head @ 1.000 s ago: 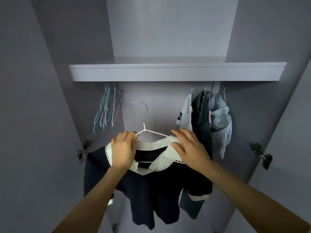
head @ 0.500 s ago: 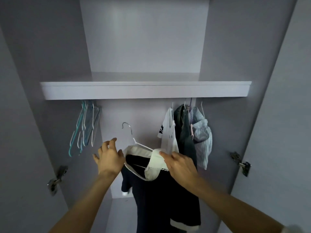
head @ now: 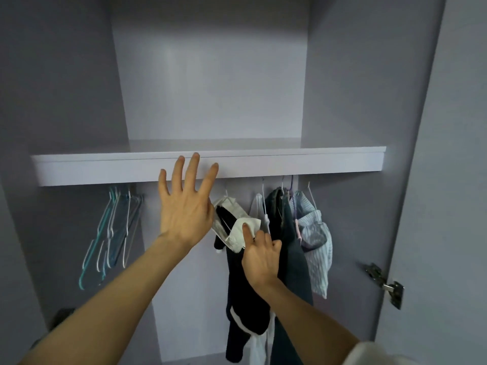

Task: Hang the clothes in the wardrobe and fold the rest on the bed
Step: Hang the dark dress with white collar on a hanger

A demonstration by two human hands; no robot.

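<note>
Left hand [head: 184, 214] spread flat below the shelf [head: 290, 164] — right hand [head: 261, 259] pinches the white collar of the navy dress [head: 245, 285], hanging beside other clothes [head: 313, 238].

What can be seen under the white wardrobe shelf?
Under the white wardrobe shelf: empty teal and white wire hangers, a navy dress with white collar, and a striped pale blue shirt. The shelf edge hides the rail and hook tops; the open left hand covers some space.

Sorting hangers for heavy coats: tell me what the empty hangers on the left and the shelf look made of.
Empty hangers: thin rods with a glossy teal and white surface, probably coated wire, possibly plastic. Shelf: flat board with a smooth, faintly glossy pale lilac face, likely laminated or painted wood board.
</note>
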